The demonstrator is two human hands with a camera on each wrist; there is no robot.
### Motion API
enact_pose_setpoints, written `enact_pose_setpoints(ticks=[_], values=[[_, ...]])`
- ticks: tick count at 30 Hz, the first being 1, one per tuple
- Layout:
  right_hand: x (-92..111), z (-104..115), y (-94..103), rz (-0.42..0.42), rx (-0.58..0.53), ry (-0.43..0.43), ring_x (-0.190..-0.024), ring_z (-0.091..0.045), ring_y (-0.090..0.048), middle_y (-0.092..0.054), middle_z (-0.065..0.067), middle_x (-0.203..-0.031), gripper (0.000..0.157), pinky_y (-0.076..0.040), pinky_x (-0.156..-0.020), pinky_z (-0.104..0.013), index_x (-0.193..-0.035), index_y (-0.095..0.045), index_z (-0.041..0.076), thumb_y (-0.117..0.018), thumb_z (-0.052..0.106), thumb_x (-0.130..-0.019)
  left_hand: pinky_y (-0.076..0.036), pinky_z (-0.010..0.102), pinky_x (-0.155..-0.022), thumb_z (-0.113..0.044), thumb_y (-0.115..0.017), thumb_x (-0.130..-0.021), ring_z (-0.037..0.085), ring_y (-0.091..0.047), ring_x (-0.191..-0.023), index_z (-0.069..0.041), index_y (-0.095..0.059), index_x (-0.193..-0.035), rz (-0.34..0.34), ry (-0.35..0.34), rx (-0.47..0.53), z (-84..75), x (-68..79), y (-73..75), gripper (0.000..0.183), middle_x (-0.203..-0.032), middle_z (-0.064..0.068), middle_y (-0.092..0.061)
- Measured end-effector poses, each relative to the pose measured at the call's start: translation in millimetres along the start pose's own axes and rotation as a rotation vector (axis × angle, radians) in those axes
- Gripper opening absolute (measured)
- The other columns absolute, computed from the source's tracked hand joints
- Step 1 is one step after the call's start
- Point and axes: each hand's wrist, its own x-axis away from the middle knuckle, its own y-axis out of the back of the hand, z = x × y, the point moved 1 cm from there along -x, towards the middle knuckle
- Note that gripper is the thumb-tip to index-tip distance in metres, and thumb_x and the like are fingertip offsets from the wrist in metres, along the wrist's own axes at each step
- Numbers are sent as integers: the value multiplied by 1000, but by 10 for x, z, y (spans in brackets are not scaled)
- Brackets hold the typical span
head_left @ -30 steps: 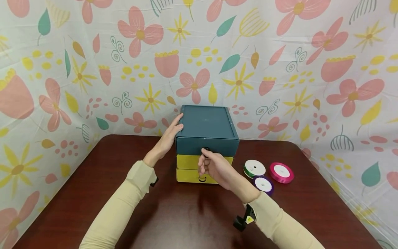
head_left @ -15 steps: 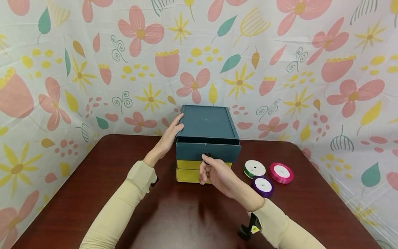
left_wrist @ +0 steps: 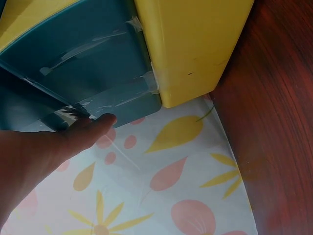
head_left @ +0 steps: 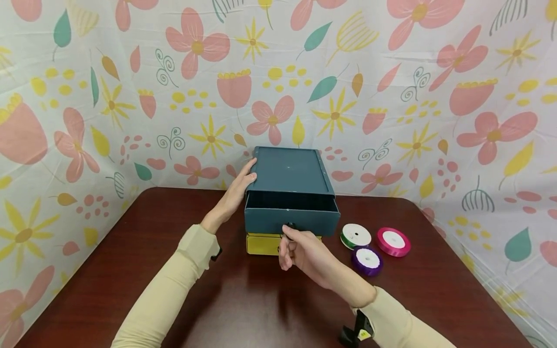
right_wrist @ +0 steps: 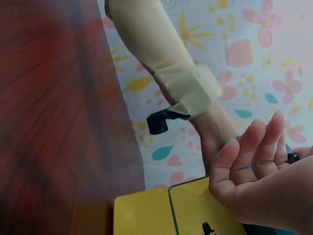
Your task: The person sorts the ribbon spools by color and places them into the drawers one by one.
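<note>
A small drawer cabinet (head_left: 289, 169) with a dark teal top section and yellow drawers below stands on the table. Its teal top drawer (head_left: 265, 221) is pulled partway out, and the visible part of its inside is dark. My right hand (head_left: 306, 253) pinches the drawer's small black handle (right_wrist: 293, 157) between thumb and finger, the other fingers loosely curled. With fingers extended, my left hand (head_left: 230, 198) rests against the cabinet's left side. In the left wrist view, the thumb (left_wrist: 100, 127) lies along the taped teal wall (left_wrist: 98, 63).
Right of the cabinet lie three ribbon spools: green (head_left: 357, 236), purple (head_left: 367, 261) and pink (head_left: 393, 241). A yellow drawer (head_left: 262, 245) sits under the teal one. Behind the dark wood table (head_left: 187, 299) hangs a flowered cloth (head_left: 278, 72).
The teal top drawer, closed a second ago, has slid out toward me with my right hand on its handle. My left hand has stayed against the cabinet's side.
</note>
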Motion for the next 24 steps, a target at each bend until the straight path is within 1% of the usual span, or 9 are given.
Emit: enact_pose_setpoints(ticks=[7, 13, 20, 24], values=[[103, -10, -89, 47, -13, 10, -64, -13, -55, -59, 5, -59, 50, -48, -72, -29, -71, -63, 13, -36, 41, -103, -9, 55, -120, -43, -31, -102, 21, -7, -151, -28, -12, -157, -3, 5, -3, 12, 0, -3, 60, -164, -8, -5], [176, -10, -146, 42, -4, 7, -63, -13, -54, -59, 5, -59, 50, -49, -70, -29, -71, -63, 13, -37, 42, -103, -9, 56, -120, -43, -32, -102, 21, -7, -151, -27, -13, -157, -9, 1, -21, 11, -12, -3, 60, -164, -7, -5], [242, -31, -184, 61, -9, 28, -63, -12, -55, -59, 6, -60, 49, -49, -69, -28, -71, -64, 14, -37, 39, -103, -10, 55, -120, -45, -32, -101, 20, -8, -151, -29, -13, -156, -12, 2, -34, 7, -14, 1, 60, -163, -8, -6], [281, -37, -216, 68, 4, 29, -63, -11, -55, -59, 6, -60, 49, -49, -69, -28, -71, -64, 14, -36, 38, -104, -10, 54, -120, -41, -30, -102, 20, -8, -151, -27, -12, -157, -8, -11, -33, 8, -26, 2, 59, -164, -6, -5]])
